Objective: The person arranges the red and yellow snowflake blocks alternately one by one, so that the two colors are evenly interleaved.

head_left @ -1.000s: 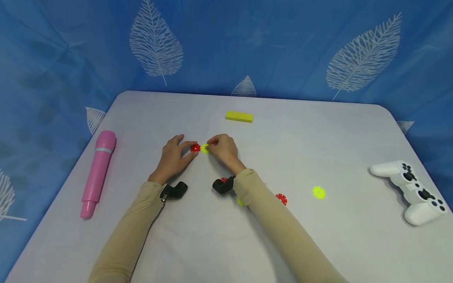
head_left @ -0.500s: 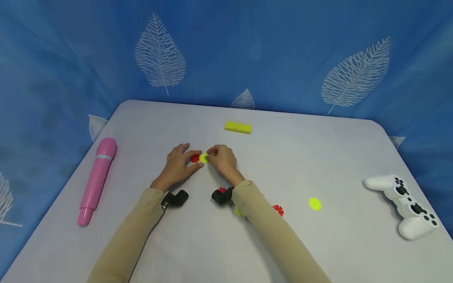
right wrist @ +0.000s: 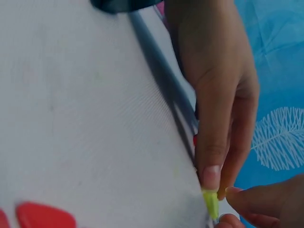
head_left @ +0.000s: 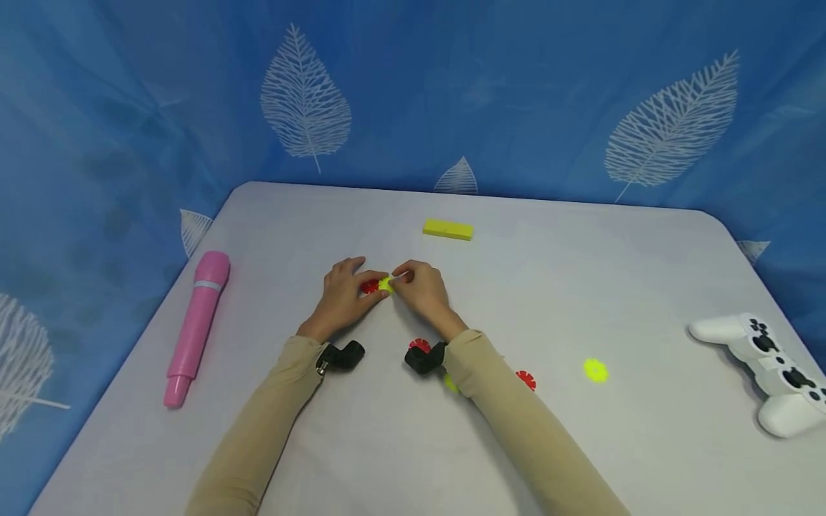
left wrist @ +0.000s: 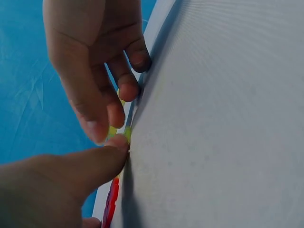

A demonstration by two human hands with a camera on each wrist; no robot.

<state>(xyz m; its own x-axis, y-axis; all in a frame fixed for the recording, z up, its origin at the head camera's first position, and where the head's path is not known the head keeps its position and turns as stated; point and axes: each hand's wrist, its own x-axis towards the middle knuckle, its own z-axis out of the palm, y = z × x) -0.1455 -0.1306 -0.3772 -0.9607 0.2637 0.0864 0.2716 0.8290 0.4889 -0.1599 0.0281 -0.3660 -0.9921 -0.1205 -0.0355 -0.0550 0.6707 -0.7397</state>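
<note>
A red snowflake building disc (head_left: 370, 287) and a yellow snowflake building disc (head_left: 385, 284) stand edge to edge between my hands. My left hand (head_left: 343, 299) pinches the yellow disc with thumb and index finger and reaches over the red one. From the other side, the curled fingertips of my right hand (head_left: 424, 292) hold the yellow disc's right edge. In the left wrist view, the left thumb (left wrist: 102, 164) covers part of the yellow disc, and the red disc's edge shows below. Fingers also hide much of the pair in the right wrist view.
Loose discs lie nearer me: a red disc (head_left: 420, 345), a yellow one partly behind the right sleeve, another red disc (head_left: 525, 380) and a yellow disc (head_left: 596, 370). A yellow block (head_left: 448, 229) lies behind, a pink microphone (head_left: 198, 326) left, a white game controller (head_left: 764, 369) right.
The left thumb and index finger have shifted from the red disc onto the yellow one. The two discs are closer together, and the right hand keeps its place at the yellow disc.
</note>
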